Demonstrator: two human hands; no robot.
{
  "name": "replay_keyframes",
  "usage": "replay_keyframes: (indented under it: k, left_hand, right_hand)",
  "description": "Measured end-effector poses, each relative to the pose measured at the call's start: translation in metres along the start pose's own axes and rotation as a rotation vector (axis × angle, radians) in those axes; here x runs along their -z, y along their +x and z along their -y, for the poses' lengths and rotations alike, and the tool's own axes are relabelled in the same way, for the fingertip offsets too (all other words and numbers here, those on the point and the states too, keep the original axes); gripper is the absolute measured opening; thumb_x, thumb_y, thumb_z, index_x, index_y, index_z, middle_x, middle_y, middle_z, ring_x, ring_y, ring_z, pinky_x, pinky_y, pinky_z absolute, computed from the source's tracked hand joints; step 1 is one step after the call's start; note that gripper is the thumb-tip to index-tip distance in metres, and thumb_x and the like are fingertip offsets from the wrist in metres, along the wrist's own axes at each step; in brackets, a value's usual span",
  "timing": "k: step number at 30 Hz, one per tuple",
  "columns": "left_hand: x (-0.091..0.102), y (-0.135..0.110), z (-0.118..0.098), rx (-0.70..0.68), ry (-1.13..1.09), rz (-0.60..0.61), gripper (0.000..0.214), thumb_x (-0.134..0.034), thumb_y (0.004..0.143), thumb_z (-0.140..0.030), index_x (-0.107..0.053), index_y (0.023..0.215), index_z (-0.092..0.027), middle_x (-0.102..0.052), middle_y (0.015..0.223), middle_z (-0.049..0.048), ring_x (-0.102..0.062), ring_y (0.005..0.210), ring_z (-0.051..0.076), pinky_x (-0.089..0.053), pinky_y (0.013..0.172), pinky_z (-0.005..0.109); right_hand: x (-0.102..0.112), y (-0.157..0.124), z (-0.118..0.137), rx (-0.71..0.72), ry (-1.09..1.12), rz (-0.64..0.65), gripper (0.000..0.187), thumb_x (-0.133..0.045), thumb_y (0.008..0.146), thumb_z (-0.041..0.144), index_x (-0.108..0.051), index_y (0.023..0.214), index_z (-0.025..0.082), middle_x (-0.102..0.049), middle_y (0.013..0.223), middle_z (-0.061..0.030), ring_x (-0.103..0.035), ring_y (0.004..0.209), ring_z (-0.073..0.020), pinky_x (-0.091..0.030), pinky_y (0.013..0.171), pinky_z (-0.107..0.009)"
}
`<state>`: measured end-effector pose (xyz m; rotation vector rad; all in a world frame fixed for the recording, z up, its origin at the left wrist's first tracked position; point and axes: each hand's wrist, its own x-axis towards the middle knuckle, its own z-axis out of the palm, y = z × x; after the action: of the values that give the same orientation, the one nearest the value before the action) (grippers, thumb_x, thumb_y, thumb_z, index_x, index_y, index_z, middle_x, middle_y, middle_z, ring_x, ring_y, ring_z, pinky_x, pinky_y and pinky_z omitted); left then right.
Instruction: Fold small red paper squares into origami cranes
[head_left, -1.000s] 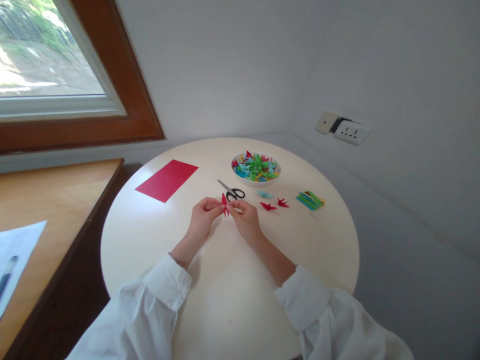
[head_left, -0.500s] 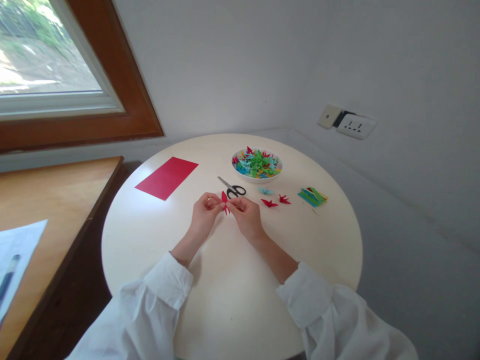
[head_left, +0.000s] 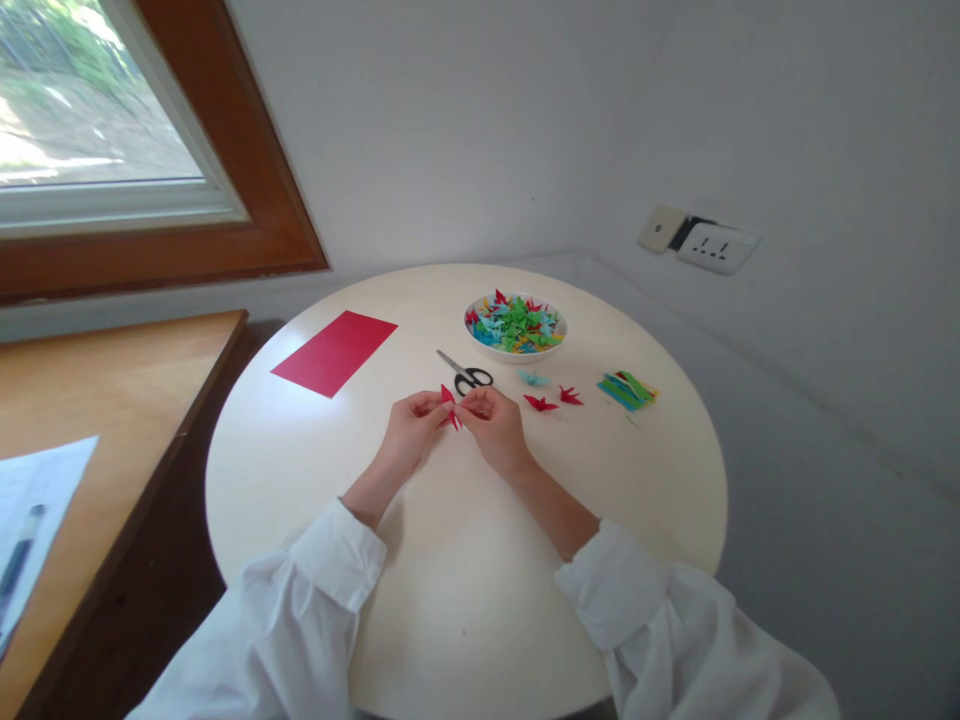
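Between my two hands is a small red folded paper piece (head_left: 448,394), its pointed tips showing above and below the fingers. My left hand (head_left: 413,424) pinches it from the left. From the right, my right hand (head_left: 493,424) pinches it too, fingertips meeting those of the left. The fingers hide the middle of the paper. Just beyond the hands lie scissors (head_left: 466,376) with black handles, blades pointing away to the left. To the right of my right hand rest two red paper cranes (head_left: 540,403) and a light blue paper crane (head_left: 533,378).
A white bowl (head_left: 517,357) full of colourful paper cranes stands at the back of the round white table (head_left: 465,580). A red paper sheet (head_left: 335,353) lies at left, coloured paper strips (head_left: 628,390) at right. A wooden desk (head_left: 150,400) holds a pen (head_left: 22,555) on paper.
The red paper has tilted slightly between my fingers, its upper tip leaning more to the left. Both hands keep their pinch in nearly the same place.
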<state>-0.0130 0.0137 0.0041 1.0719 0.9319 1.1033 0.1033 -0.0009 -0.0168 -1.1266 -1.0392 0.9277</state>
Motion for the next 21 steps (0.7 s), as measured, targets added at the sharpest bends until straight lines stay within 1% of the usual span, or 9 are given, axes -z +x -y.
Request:
replay_keyframes:
  k: [3, 7, 10, 13, 16, 18, 21]
  left_hand:
    - [0.0, -0.0001, -0.0009, -0.015, 0.024, -0.018, 0.026, -0.076, 0.053, -0.033, -0.067, 0.065, -0.012, -0.065, 0.063, 0.0033, -0.055, 0.057, 0.012, -0.042, 0.059, 0.025]
    - [0.0005, 0.0002, -0.0023, -0.04, 0.037, -0.063, 0.025, -0.077, 0.051, -0.032, -0.066, 0.062, -0.013, -0.064, 0.06, 0.0025, -0.054, 0.055, 0.012, -0.041, 0.058, 0.025]
    - [0.0007, -0.0001, -0.0032, -0.069, 0.022, -0.075, 0.027, -0.077, 0.051, -0.032, -0.065, 0.066, -0.013, -0.065, 0.062, 0.0027, -0.057, 0.057, 0.013, -0.043, 0.06, 0.026]
    - [0.0002, -0.0007, -0.0038, -0.094, -0.011, -0.088, 0.031, -0.077, 0.053, -0.031, -0.059, 0.073, -0.015, -0.064, 0.06, 0.0003, -0.058, 0.056, 0.013, -0.043, 0.06, 0.026]
    - [-0.0005, -0.0014, -0.0045, -0.127, -0.003, -0.119, 0.031, -0.077, 0.053, -0.028, -0.053, 0.07, -0.017, -0.062, 0.056, -0.0028, -0.057, 0.053, 0.012, -0.042, 0.057, 0.024]
    - [-0.0009, -0.0018, -0.0048, -0.158, 0.044, -0.126, 0.027, -0.077, 0.054, -0.027, -0.055, 0.066, -0.016, -0.061, 0.056, -0.0026, -0.055, 0.054, 0.011, -0.041, 0.057, 0.023]
    - [-0.0017, -0.0026, -0.0045, -0.181, 0.119, -0.095, 0.02, -0.075, 0.056, -0.027, -0.062, 0.062, -0.014, -0.063, 0.06, 0.0012, -0.057, 0.058, 0.012, -0.043, 0.06, 0.024]
  right_hand:
    - [-0.0006, 0.0007, -0.0001, -0.039, 0.004, -0.013, 0.019, -0.066, 0.058, 0.023, -0.055, 0.072, 0.018, -0.063, 0.065, 0.0009, -0.061, 0.061, -0.0135, -0.049, 0.056, -0.025]
    - [-0.0017, 0.0005, -0.001, -0.096, 0.068, 0.026, 0.023, -0.066, 0.058, 0.025, -0.055, 0.077, 0.018, -0.064, 0.067, 0.0006, -0.061, 0.062, -0.0129, -0.05, 0.055, -0.025]
    - [-0.0019, -0.0003, -0.0019, -0.123, 0.067, 0.077, 0.021, -0.066, 0.06, 0.029, -0.056, 0.075, 0.018, -0.065, 0.065, 0.0004, -0.061, 0.059, -0.0124, -0.049, 0.052, -0.024]
    - [-0.0016, -0.0006, -0.002, -0.113, 0.045, 0.108, 0.017, -0.063, 0.065, 0.031, -0.057, 0.072, 0.017, -0.065, 0.062, -0.0004, -0.061, 0.058, -0.0127, -0.046, 0.049, -0.022]
    - [-0.001, 0.0, -0.0004, -0.082, 0.05, 0.081, 0.015, -0.062, 0.066, 0.031, -0.058, 0.07, 0.017, -0.065, 0.061, -0.0007, -0.061, 0.058, -0.0126, -0.045, 0.05, -0.022]
    - [-0.0008, 0.0005, 0.0009, -0.074, 0.051, 0.058, 0.015, -0.061, 0.066, 0.031, -0.058, 0.07, 0.017, -0.066, 0.062, -0.0007, -0.062, 0.059, -0.0127, -0.046, 0.053, -0.023]
    - [-0.0011, 0.0007, 0.0016, -0.071, 0.031, 0.023, 0.014, -0.06, 0.066, 0.031, -0.057, 0.069, 0.018, -0.065, 0.063, -0.0003, -0.062, 0.06, -0.013, -0.046, 0.054, -0.023]
